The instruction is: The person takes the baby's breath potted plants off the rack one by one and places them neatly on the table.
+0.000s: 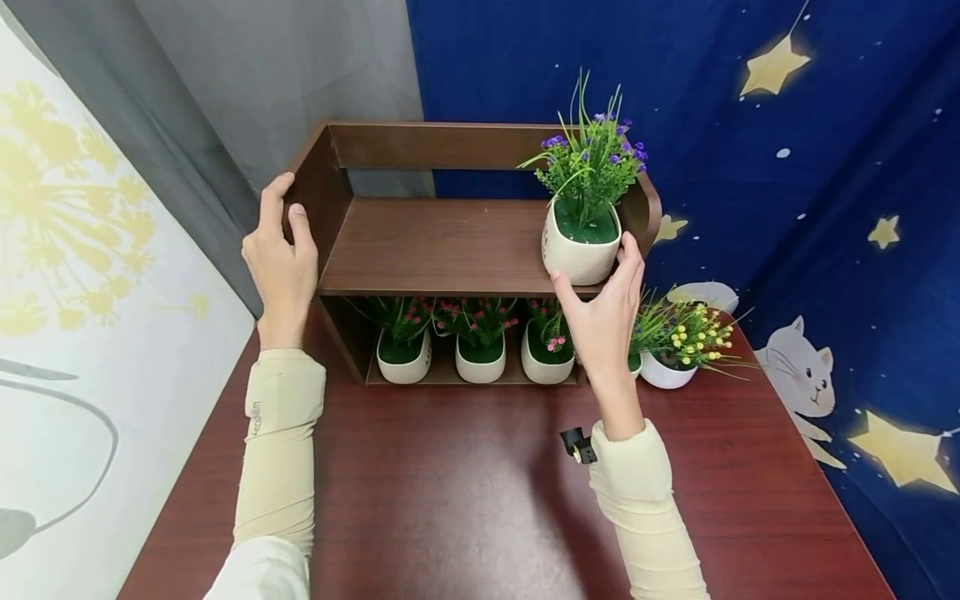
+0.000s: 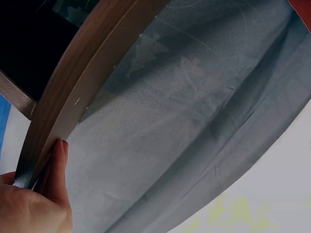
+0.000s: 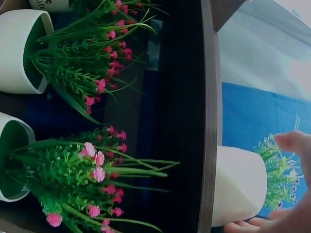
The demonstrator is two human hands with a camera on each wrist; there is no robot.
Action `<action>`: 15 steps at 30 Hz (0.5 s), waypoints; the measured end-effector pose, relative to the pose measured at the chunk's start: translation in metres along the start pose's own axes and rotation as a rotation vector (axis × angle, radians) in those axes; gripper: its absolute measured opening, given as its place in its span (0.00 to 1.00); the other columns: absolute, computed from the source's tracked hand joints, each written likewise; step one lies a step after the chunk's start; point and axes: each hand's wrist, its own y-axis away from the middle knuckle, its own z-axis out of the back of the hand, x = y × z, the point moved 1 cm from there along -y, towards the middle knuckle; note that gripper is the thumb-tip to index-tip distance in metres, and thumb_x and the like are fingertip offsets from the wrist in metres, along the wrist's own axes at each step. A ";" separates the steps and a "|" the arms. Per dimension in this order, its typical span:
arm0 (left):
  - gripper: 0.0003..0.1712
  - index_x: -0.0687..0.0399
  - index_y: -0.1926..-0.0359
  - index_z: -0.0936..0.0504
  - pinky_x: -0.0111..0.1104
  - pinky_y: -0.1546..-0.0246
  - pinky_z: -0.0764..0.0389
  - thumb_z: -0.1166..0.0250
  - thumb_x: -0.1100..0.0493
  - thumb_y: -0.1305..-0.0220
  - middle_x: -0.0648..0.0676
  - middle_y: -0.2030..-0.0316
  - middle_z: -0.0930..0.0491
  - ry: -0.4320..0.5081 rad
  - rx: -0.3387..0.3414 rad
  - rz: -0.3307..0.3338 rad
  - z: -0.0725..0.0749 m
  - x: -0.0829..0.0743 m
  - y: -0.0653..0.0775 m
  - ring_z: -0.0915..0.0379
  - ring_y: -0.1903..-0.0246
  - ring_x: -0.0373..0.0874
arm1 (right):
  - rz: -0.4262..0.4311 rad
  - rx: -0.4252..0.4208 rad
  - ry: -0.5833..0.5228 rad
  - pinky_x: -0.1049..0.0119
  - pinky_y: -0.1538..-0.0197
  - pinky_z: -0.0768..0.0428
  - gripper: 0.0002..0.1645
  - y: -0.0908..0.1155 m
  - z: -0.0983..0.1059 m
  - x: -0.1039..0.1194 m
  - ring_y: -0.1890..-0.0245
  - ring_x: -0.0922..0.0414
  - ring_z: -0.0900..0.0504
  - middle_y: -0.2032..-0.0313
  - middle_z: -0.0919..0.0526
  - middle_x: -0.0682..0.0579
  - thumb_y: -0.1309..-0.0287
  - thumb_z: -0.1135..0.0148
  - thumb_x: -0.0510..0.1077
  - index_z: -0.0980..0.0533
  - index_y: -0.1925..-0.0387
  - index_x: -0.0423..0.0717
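Note:
On the right end of the upper board of a brown wooden shelf stands a white pot with purple flowers and green grass. My right hand holds this potted plant from the front, thumb low on its left, fingers along its right side. In the right wrist view the pot's base sits at the board. My left hand grips the shelf's left side panel, thumb inside and fingers outside.
Below, several white pots with pink flowers stand in a row on the lower level. A white pot with yellow flowers stands on the red-brown table right of the shelf. Grey and blue curtains hang behind.

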 end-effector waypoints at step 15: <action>0.20 0.49 0.42 0.25 0.32 0.80 0.50 0.51 0.58 0.32 0.62 0.78 0.27 0.026 -0.016 -0.030 0.004 -0.010 0.001 0.64 0.87 0.24 | -0.152 -0.045 0.103 0.64 0.39 0.42 0.54 -0.018 -0.031 0.005 0.40 0.53 0.39 0.39 0.46 0.43 0.53 0.33 0.56 0.50 0.33 0.40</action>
